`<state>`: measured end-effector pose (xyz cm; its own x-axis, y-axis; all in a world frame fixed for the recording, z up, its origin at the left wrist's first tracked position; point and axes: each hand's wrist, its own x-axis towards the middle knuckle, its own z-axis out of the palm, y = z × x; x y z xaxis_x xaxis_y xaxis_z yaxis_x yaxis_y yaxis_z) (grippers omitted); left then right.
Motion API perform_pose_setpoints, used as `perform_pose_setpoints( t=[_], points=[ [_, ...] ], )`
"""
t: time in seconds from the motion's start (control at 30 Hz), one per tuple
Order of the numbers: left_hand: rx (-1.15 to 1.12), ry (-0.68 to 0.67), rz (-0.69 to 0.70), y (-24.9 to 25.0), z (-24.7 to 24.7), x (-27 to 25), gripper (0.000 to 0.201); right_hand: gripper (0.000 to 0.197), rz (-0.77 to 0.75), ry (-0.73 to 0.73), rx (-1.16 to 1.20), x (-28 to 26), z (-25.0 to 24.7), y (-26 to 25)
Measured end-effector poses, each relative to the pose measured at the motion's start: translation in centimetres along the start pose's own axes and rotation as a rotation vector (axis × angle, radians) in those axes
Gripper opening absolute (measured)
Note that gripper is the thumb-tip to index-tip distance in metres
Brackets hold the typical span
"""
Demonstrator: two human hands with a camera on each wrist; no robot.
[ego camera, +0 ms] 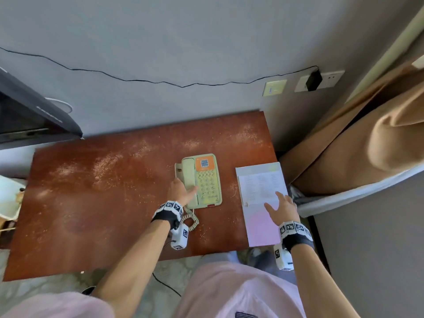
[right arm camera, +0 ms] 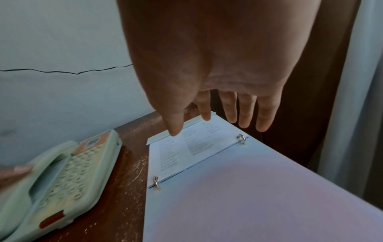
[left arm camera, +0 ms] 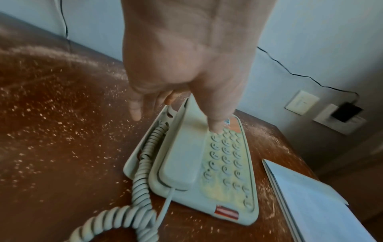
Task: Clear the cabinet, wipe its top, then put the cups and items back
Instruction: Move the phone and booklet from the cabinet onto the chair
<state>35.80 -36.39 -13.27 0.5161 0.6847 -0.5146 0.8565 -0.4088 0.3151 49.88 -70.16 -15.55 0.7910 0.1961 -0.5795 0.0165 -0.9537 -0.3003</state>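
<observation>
Head cam: left hand (ego camera: 181,191) straddles the telephone (ego camera: 202,180), probably to lift it; right hand (ego camera: 281,206) hovers, fingers spread, over the binder (ego camera: 259,180) right of it.

Hotel-like room, desk telephone (ego camera: 202,180), ring-bound directory (ego camera: 261,203), curtain (ego camera: 367,138)
</observation>
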Motion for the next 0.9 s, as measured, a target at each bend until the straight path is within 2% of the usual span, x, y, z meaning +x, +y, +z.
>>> perform_pose_setpoints(
  t=[0.17, 0.27, 0.4, 0.53, 0.63, 0.77, 0.83, 0.87, 0.9],
  points=[
    [-0.081, -0.069, -0.066, -0.3, 0.2, 2.5, 0.069, 0.072, 0.12, -0.035, 0.164, 1.2, 0.5, 0.0],
    [-0.197, -0.118, -0.172, -0.1, -0.3, 3.0, 0.071, 0.072, 0.174, -0.009, 0.193, 2.4, 0.2, -0.1],
    [-0.405, -0.183, -0.281, -0.7, -0.3, 3.1, 0.053, 0.074, 0.215, 0.024, 0.125, 3.9, -0.3, 0.0],
    [-0.494, -0.209, -0.27, -1.3, 0.0, 3.1, 0.044, 0.076, 0.242, 0.042, 0.049, 4.8, -0.3, -0.4],
    [-0.558, -0.246, -0.29, -0.9, -0.4, 2.9, 0.038, 0.086, 0.255, 0.045, 0.003, 4.9, 0.2, -0.4],
    [-0.589, -0.334, -0.312, -0.3, -1.3, 3.0, 0.045, 0.093, 0.282, 0.066, 0.001, 4.9, 1.1, 0.1],
    [-0.597, -0.357, -0.321, 0.1, -1.6, 3.0, 0.04, 0.093, 0.291, 0.065, 0.003, 5.1, 1.2, 0.2],
    [-0.603, -0.355, -0.331, 0.3, -1.5, 3.0, 0.044, 0.093, 0.296, 0.059, 0.003, 5.2, 1.2, 0.1],
    [-0.6, -0.338, -0.344, 0.3, -1.3, 3.2, 0.059, 0.093, 0.304, 0.054, 0.005, 5.3, 1.2, 0.1]
  ],
)
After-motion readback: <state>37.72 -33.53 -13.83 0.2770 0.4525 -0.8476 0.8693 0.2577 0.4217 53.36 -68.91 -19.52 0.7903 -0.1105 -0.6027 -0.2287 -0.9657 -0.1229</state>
